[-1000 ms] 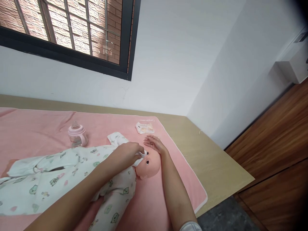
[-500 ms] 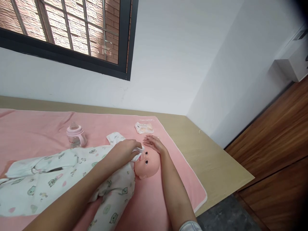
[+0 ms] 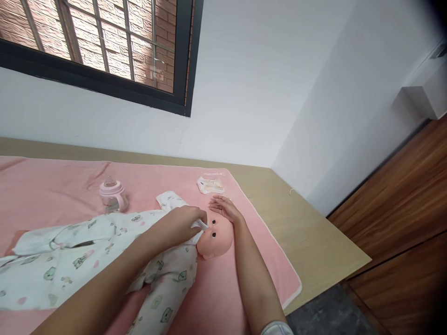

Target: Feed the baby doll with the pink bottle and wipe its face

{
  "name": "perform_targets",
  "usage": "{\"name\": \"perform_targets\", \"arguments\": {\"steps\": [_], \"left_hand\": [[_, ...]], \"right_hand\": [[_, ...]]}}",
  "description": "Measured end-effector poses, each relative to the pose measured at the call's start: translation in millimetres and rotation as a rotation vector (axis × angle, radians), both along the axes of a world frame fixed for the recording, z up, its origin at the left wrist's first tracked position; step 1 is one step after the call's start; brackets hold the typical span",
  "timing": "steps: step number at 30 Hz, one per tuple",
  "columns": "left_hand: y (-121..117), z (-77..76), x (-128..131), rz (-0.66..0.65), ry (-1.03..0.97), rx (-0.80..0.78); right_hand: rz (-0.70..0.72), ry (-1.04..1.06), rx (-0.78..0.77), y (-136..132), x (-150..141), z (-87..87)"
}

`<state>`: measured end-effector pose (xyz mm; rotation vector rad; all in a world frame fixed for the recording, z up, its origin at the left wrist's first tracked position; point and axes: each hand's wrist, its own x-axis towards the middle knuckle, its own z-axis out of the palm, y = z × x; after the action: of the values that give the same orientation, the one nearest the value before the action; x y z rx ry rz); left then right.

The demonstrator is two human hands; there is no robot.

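A baby doll [image 3: 217,237] lies on its back on a pink mat [image 3: 213,298], dressed in a white suit [image 3: 84,267] with green and pink animal prints. My left hand [image 3: 183,224] reaches across its chest, fingers pinched round a white wipe [image 3: 199,225] at the doll's mouth. The hand and the cloth cover the lower face; both dark eyes show. My right hand [image 3: 224,208] rests along the far side of the head, fingers stretched out, holding nothing.
A pink baby bottle [image 3: 112,195] with a handle stands beyond the doll's body. Near its head lies a small wipes packet [image 3: 210,185]. The mat covers part of a pale wooden board [image 3: 300,232] against the white wall, under a barred window [image 3: 104,42].
My left hand has shifted slightly on the doll's mouth, and the wipe shows more bunched in its fingers. My right hand stays by the head.
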<state>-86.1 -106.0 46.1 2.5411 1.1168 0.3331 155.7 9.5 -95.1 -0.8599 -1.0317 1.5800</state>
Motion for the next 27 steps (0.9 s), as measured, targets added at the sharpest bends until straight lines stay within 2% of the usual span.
{"name": "perform_targets", "arguments": {"steps": [5,12,21,27], "left_hand": [[-0.8,-2.1,4.9,0.028,0.052,-0.005],[0.2,2.4,2.5,0.054,0.062,0.007],[7.1,-2.6,0.5,0.047,0.09,0.051],[7.0,-0.5,1.1,0.062,0.09,0.062]], "right_hand": [[0.005,-0.005,0.007,-0.4,0.0,0.3],[0.003,0.0,0.003,-1.6,-1.0,1.1],[0.013,0.004,0.017,-0.1,0.5,-1.4],[0.003,0.0,0.004,-0.1,0.2,-1.1]]}}
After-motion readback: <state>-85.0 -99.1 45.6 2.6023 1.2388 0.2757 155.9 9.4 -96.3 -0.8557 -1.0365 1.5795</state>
